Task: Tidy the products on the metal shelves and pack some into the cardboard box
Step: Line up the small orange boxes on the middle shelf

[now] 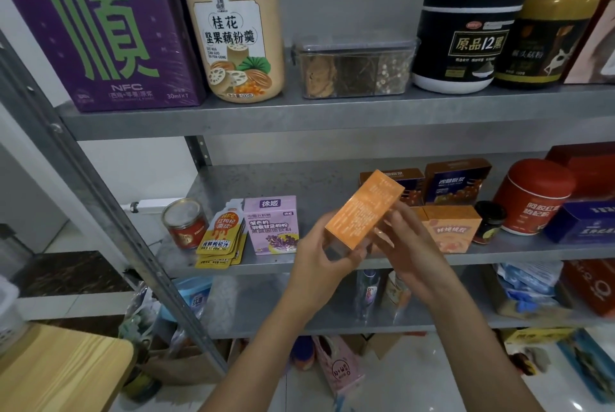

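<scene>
Held tilted before the middle shelf, the orange carton looked light, stiff yet crushable, so the left hand gripping its lower end and the right hand holding its side suited it.

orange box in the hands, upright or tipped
Tipped: the orange box slants up toward the right, with the left hand gripping its lower end and the right hand holding its side.
</scene>
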The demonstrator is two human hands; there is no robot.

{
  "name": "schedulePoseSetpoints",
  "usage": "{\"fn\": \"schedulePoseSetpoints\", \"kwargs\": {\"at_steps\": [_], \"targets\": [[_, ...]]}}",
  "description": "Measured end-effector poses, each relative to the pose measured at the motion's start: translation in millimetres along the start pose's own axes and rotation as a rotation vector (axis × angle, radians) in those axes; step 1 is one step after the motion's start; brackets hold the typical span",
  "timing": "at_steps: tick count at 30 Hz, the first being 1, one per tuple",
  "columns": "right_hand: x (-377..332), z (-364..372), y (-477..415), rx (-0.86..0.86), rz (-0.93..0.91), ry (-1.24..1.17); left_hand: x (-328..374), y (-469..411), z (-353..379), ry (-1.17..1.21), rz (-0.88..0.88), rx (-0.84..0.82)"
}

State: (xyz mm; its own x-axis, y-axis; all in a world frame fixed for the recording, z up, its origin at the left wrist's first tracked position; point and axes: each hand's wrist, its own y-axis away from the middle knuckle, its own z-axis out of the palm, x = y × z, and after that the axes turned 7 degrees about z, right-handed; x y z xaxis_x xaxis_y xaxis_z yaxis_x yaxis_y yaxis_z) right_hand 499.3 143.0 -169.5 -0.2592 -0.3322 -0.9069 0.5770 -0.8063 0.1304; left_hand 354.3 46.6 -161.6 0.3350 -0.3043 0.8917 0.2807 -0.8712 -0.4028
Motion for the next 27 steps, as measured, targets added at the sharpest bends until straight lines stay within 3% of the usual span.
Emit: {"fn": "schedulePoseSetpoints", "kwargs": {"at_steps": [5, 13, 19, 22, 24, 27], "targets": [[14, -1, 2, -0.061, 0.091, -0.165, 2, 7, -8, 0.145, -0.071, 0.025], [29, 10, 6, 0.104, 0.119, -0.205, 10, 15, -13, 0.161, -0.173, 0.160], [24, 25, 17, 0.144, 0.225, -0.228, 13, 22, -4, 0.448, -0.512, 0.427], [21, 27, 22, 0.051, 0.348, 0.012, 10, 22, -8, 0.572, -0.666, 0.503], [22, 27, 24, 0.084, 0.424, 0.220, 11, 22, -9, 0.600, -0.735, 0.514], [23, 25, 24, 0.172, 0.419, 0.306, 14, 23, -11, 0.616, -0.821, 0.457]]}}
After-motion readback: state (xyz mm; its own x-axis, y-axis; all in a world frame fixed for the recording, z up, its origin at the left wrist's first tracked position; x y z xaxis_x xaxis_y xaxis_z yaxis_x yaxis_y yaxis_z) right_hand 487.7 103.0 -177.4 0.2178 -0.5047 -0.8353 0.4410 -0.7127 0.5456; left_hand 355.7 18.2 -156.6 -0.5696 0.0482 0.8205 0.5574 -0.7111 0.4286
